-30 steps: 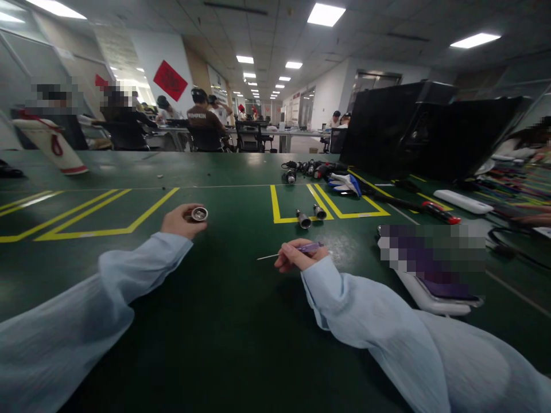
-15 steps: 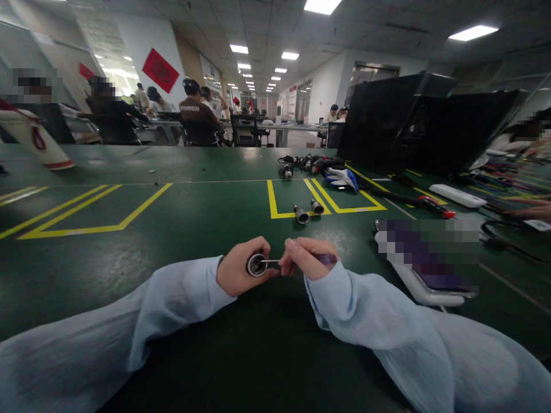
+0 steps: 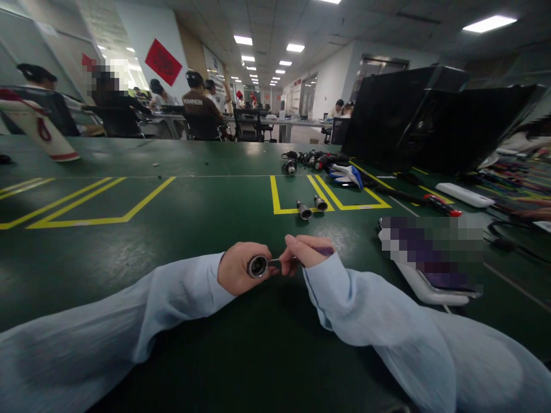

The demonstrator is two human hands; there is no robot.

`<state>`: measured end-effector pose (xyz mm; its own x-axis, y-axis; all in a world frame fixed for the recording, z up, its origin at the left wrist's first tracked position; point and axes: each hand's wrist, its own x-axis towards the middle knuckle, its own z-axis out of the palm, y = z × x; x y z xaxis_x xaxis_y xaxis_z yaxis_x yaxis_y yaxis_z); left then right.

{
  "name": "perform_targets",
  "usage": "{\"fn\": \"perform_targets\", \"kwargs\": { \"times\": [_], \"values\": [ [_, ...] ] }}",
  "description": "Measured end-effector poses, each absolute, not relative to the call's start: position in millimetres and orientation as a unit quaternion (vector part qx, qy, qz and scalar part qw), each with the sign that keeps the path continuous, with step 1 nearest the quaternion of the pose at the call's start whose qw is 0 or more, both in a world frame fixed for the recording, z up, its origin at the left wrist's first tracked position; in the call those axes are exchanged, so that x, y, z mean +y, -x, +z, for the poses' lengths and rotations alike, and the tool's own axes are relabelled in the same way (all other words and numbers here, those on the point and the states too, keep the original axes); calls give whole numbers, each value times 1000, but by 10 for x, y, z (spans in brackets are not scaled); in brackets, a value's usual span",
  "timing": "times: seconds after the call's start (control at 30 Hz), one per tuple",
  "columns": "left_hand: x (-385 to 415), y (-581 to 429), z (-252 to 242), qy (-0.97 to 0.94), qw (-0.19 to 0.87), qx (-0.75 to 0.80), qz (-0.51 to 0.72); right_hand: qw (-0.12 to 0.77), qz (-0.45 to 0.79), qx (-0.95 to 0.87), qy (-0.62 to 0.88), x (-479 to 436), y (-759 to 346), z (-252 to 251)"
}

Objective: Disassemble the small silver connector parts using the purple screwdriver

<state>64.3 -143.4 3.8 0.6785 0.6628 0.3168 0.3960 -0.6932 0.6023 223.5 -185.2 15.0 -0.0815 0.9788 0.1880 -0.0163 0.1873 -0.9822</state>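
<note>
Ceiling panels (image 3: 488, 23) give bright, even light, leaving a pale sheen on the green table (image 3: 129, 252) and soft shadow under the sleeves (image 3: 365, 321) — left hand (image 3: 236, 269) and right hand (image 3: 306, 251) sharp at centre, edges bent and smeared by wide-angle distortion.

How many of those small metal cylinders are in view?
4. One cylinder sits in the left hand, the right hand's thin tool at it; two lie side by side at the yellow line; one lies farther back by the dark pile, where more may hide.
</note>
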Motion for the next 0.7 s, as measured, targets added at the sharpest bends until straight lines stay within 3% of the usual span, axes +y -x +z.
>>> {"fn": "perform_targets", "kwargs": {
  "times": [0.1, 0.17, 0.4, 0.47, 0.57, 0.7],
  "values": [
    [-1437, -641, 54, -884, 251, 290, 268, 523, 550, -506, 411, -1805, -2248, 117],
    [-1431, -637, 50, -882, 254, 295, 266, 530, 519, -530, 411, -1821, -2252, 114],
    [-1370, -613, -18, -905, 142, 323, 236, 456, 109, -805, 364, -1949, -2199, 175],
    [-1325, -608, -36, -904, 118, 329, 246, 475, 142, -777, 387, -1876, -2173, 175],
    [-1189, -600, -64, -895, 89, 340, 276, 537, 330, -642, 436, -1654, -2147, 157],
    [-906, -580, -67, -896, 45, 315, 310, 579, 478, -520, 407, -1331, -2121, 108]
  ]
}}
